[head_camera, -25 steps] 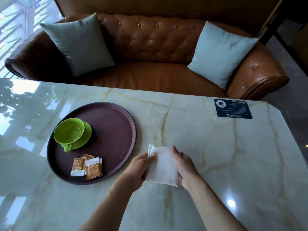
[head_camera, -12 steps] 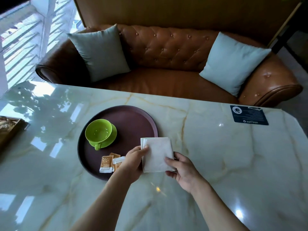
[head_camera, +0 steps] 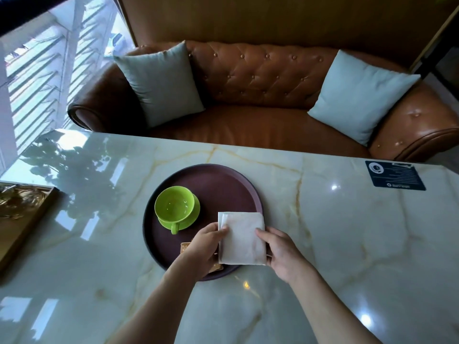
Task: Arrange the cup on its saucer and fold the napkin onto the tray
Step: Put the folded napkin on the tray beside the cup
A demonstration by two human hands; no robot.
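Observation:
A green cup [head_camera: 174, 206] stands upright on its green saucer [head_camera: 192, 216] in the left half of a round dark-brown tray [head_camera: 218, 180]. A folded white napkin [head_camera: 242, 238] lies over the tray's right front part. My left hand [head_camera: 205, 244] grips the napkin's left edge and my right hand [head_camera: 282, 253] grips its right edge. Orange sugar packets [head_camera: 185, 247] on the tray are mostly hidden under my left hand.
The tray sits on a glossy marble table [head_camera: 347, 244]. A dark blue card [head_camera: 395, 175] lies at the table's far right. A gold-framed box [head_camera: 22, 214] is at the left edge. A brown leather sofa [head_camera: 260, 95] with two pale cushions stands behind.
Both hands have carried the folded napkin left from the bare table onto the tray's right front part, over the sugar packets. The camera has shifted, so the tray appears more central.

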